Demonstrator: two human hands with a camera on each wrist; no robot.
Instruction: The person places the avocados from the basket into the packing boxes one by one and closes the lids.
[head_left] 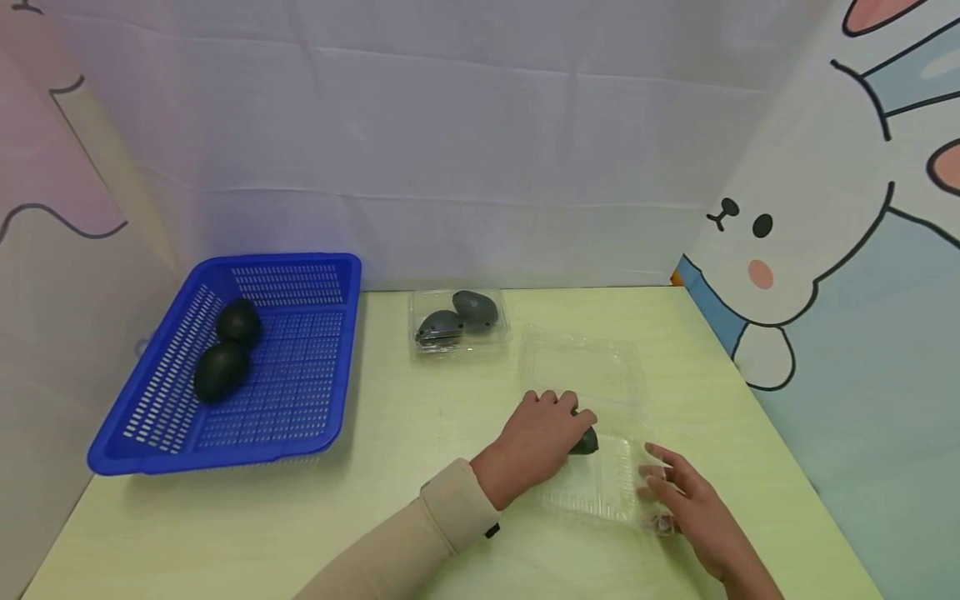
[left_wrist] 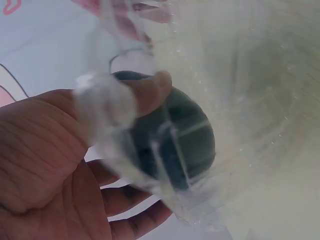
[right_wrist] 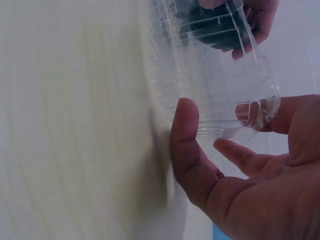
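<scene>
My left hand (head_left: 536, 446) reaches over a clear plastic clamshell box (head_left: 618, 479) and grips a dark green avocado (head_left: 585, 442). In the left wrist view the thumb lies over the avocado (left_wrist: 190, 135), and clear plastic partly covers both. The box stands opened, its lid (head_left: 577, 367) laid back away from me. My right hand (head_left: 697, 504) is at the box's near right corner, with loosely bent fingers. In the right wrist view its thumb and fingertips (right_wrist: 186, 112) are right at the end wall, and some fingers show through the plastic.
A blue basket (head_left: 311, 442) on the left holds two dark avocados (head_left: 222, 371). At the back of the table, a second clear box (head_left: 491, 342) holds two more avocados (head_left: 475, 309). A white cloth wall (head_left: 480, 167) rises behind the table.
</scene>
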